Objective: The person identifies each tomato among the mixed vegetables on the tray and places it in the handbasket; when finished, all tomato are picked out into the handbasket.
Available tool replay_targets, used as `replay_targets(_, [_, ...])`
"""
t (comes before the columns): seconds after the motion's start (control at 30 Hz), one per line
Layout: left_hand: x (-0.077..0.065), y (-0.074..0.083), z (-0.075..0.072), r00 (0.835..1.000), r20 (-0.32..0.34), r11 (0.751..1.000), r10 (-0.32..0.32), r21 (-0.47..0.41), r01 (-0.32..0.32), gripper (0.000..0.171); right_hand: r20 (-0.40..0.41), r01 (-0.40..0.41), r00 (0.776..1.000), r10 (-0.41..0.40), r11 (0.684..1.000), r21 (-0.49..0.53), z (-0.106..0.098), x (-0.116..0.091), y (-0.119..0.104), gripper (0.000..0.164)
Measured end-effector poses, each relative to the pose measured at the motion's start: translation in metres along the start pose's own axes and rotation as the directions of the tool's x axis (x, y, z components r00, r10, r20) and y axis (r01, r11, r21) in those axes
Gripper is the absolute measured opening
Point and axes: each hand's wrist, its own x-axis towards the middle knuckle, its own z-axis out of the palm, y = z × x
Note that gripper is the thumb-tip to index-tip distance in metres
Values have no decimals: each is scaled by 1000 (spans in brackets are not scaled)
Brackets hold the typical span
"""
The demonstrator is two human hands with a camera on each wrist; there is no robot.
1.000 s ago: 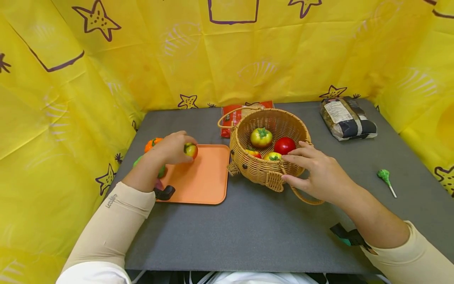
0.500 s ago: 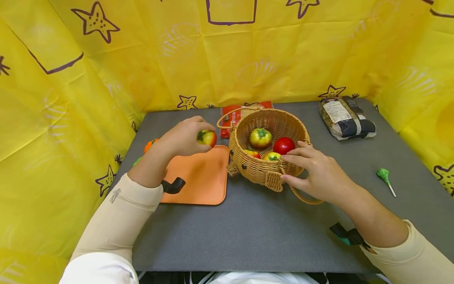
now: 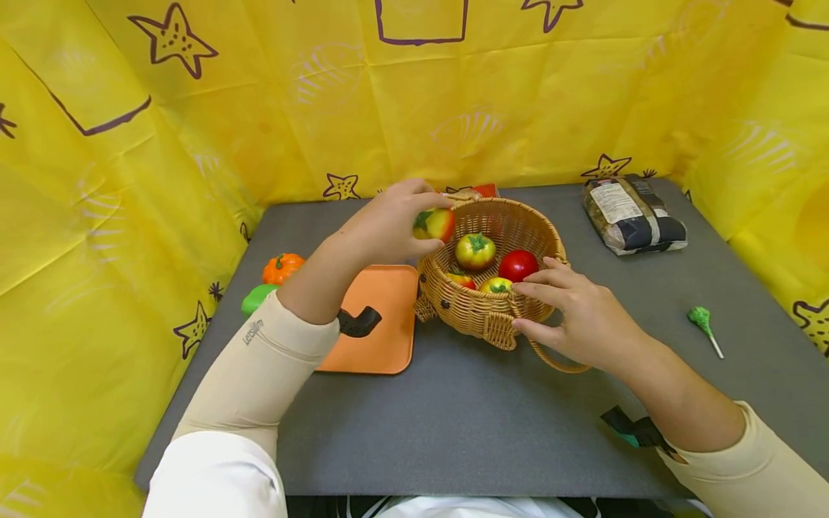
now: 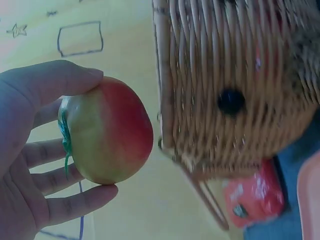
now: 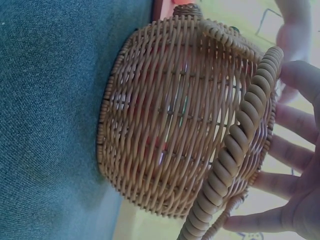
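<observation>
My left hand (image 3: 391, 223) grips a red-and-yellow tomato (image 4: 112, 132) with a green calyx, thumb on one side and fingers on the other. It holds the tomato at the left rim of the wicker basket (image 3: 476, 316). Inside the basket lie a yellow-green tomato (image 3: 476, 251), a red tomato (image 3: 519, 265), a yellow one (image 3: 496, 285) and a partly hidden red-yellow one (image 3: 461, 280). My right hand (image 3: 583, 316) rests its extended fingertips at the basket's right rim, the thumb lower near the twisted handle (image 5: 240, 130).
An orange tray (image 3: 378, 324) lies left of the basket, with an orange pumpkin-shaped piece (image 3: 282, 268) and a green piece (image 3: 257, 298) past it. Behind the basket is a red packet (image 3: 487, 191). A dark bag (image 3: 635, 216) and a green lollipop (image 3: 701, 319) lie right.
My left hand has carried the tomato up and right, from over the tray to the basket's left rim. The pumpkin-shaped and green pieces show more fully. The right hand has stayed put.
</observation>
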Motion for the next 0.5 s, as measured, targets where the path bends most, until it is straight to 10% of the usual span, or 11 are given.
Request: replay_targets(0.5, [43, 31, 46, 976, 208, 993, 71, 81, -90, 56, -6, -3, 1000, 3, 1000, -5, 0, 0, -1, 49])
